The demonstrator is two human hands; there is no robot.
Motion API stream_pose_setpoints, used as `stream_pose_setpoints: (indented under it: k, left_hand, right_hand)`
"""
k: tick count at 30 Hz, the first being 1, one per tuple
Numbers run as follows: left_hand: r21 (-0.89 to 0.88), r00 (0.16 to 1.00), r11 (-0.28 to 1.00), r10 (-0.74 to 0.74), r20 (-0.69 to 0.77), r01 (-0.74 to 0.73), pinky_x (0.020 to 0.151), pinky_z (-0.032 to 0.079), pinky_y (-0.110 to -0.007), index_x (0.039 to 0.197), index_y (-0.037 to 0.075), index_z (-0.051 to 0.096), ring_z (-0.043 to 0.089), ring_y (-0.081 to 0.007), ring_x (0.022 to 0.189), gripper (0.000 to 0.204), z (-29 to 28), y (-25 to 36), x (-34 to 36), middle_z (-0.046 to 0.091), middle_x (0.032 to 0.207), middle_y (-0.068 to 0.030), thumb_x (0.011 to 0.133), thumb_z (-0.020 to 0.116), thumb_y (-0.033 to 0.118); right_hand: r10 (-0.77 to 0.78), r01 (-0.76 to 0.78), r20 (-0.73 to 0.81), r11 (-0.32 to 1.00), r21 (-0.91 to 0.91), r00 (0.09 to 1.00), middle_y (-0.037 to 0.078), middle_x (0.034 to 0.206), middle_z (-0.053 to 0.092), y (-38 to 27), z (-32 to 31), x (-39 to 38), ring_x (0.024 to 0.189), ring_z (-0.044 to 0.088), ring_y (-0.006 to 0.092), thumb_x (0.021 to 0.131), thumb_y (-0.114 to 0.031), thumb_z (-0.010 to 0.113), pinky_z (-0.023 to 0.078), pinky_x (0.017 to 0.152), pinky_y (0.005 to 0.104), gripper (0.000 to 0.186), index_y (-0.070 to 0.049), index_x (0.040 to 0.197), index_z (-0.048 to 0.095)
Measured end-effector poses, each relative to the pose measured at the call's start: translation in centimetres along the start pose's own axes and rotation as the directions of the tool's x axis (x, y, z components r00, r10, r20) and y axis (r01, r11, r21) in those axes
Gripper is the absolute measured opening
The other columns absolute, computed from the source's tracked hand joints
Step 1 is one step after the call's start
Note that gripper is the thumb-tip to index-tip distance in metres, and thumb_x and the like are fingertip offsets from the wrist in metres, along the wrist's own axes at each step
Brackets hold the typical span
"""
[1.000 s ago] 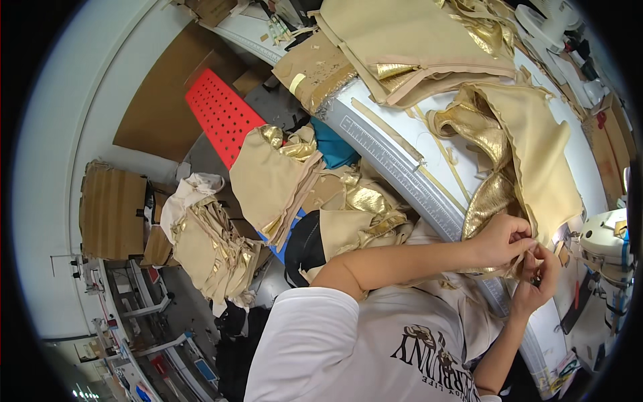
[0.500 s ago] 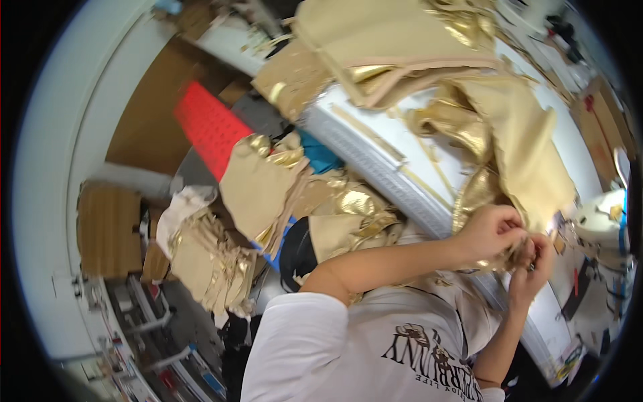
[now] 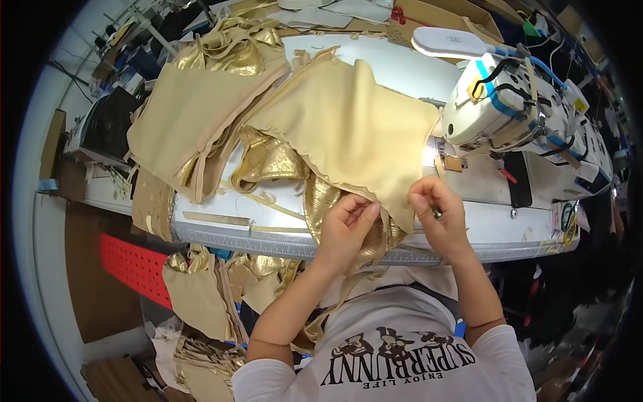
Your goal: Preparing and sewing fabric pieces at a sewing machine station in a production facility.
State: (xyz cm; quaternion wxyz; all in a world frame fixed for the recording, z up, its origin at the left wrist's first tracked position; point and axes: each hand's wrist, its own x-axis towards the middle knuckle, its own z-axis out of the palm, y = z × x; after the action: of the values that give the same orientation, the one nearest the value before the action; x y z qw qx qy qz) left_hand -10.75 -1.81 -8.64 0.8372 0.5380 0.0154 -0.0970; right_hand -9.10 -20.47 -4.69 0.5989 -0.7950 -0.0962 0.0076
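Tan cloth (image 3: 362, 127): a broad, soft piece lies across the white table (image 3: 402, 70), with its near edge raised between the hands; shiny gold fabric (image 3: 271, 161) shows beneath its left side.
Left hand (image 3: 348, 224): thumb and forefinger pinch the cloth's near edge.
Right hand (image 3: 439, 211): fingers curl around a small metal thing (image 3: 437, 214), tips at the cloth's near right corner; whether they also grip the cloth, I cannot tell.
Risk at the edge: the layers could slip out of line or stretch, probably if the two hands pull unevenly.
Risk from the metal thing: if it is sharp, it could snag or nick the fabric, since it sits so close to the edge.
Risk at the near side: the gold fabric could drag over the ruler-marked table edge (image 3: 321, 251), as part already hangs there.
Risk on the right: the cloth might catch on the white sewing machine (image 3: 495, 110), whose base lies just beside it.
Far cardboard box (image 3: 429, 30): open-topped, beyond the table; a red item (image 3: 400, 17) is by its left corner, and what is inside is unclear.
Near left cardboard box (image 3: 114, 382): below table level, contents hidden.
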Motion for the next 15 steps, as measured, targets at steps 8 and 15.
stream_pose_setpoints:
  k: [8, 15]
  left_hand:
    - [-0.006, 0.998, 0.998, 0.061, -0.006, -0.061, 0.079, 0.049, -0.02, 0.104, -0.001, 0.061, 0.06, -0.0057, 0.089, 0.013, 0.7, 0.3, -0.2, 0.064, 0.096, -0.0022, 0.097, 0.063, 0.01]
    - [0.014, 0.998, 0.998, -0.056, -0.034, 0.057, 0.071, 0.049, -0.02, 0.103, -0.001, 0.06, 0.06, -0.0055, 0.081, 0.017, 0.7, 0.4, 0.2, 0.065, 0.09, -0.0014, 0.096, 0.065, 0.014]
  right_hand:
    - [-0.246, 0.261, 0.115, 0.955, -0.142, 0.962, 0.006, 0.08, 0.056, -0.3, 0.8, 0.5, 0.068, 0.052, 0.0167, 0.083, -0.004, 0.07, 0.043, 0.063, 0.0285, 0.014, -0.002, 0.09, 0.058]
    - [-0.29, 0.291, 0.043, 0.928, -0.232, 0.956, 0.01, 0.081, 0.056, 0.0, 1.4, 0.7, 0.069, 0.056, 0.022, 0.079, 0.004, 0.066, 0.045, 0.062, 0.0311, 0.019, -0.003, 0.09, 0.051]
